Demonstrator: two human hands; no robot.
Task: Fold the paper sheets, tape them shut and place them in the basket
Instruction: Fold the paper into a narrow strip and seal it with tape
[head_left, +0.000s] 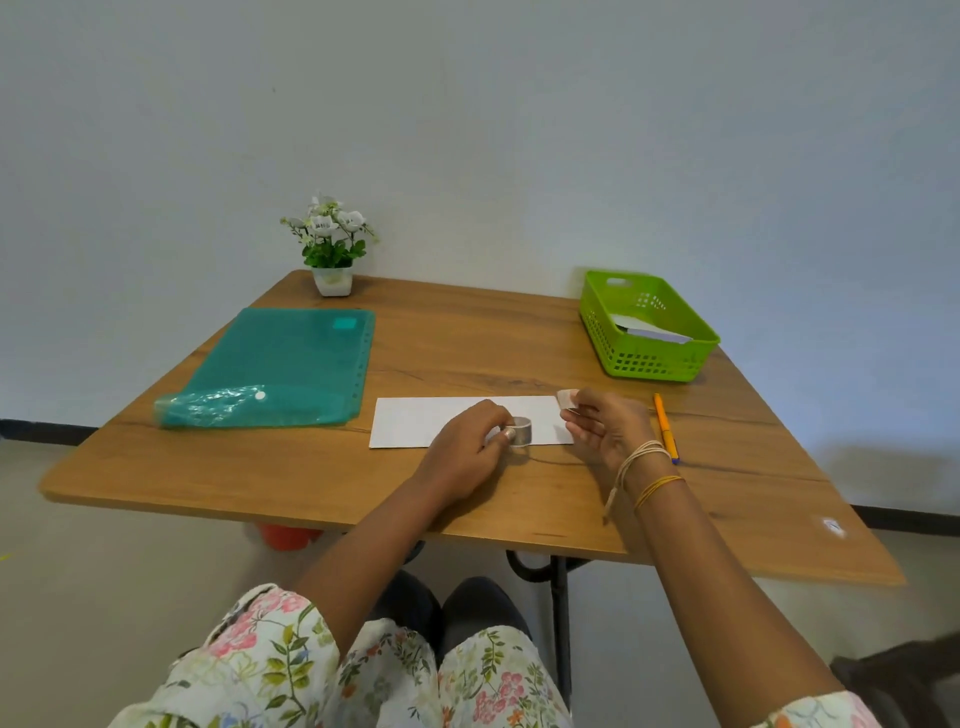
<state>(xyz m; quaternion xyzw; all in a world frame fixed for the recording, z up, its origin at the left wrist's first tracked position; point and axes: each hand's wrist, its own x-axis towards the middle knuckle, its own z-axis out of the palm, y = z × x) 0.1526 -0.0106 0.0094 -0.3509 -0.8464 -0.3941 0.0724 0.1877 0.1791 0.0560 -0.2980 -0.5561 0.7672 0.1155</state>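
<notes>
A folded white paper sheet (431, 418) lies flat on the wooden table (311, 478) in front of me. My left hand (462, 449) rests on the sheet's right part and grips a clear tape roll (522, 430) standing on it. My right hand (605, 423) hovers just right of the roll, pinching a short piece of tape (567, 399) between thumb and forefinger above the sheet's right end. The green basket (649, 358) stands at the far right corner with folded white paper (647, 330) inside.
A teal plastic folder (280, 364) lies on the left half of the table. A small potted plant (332, 249) stands at the back by the wall. An orange pen (665, 426) lies right of my right hand. The table's near edge runs just under my forearms.
</notes>
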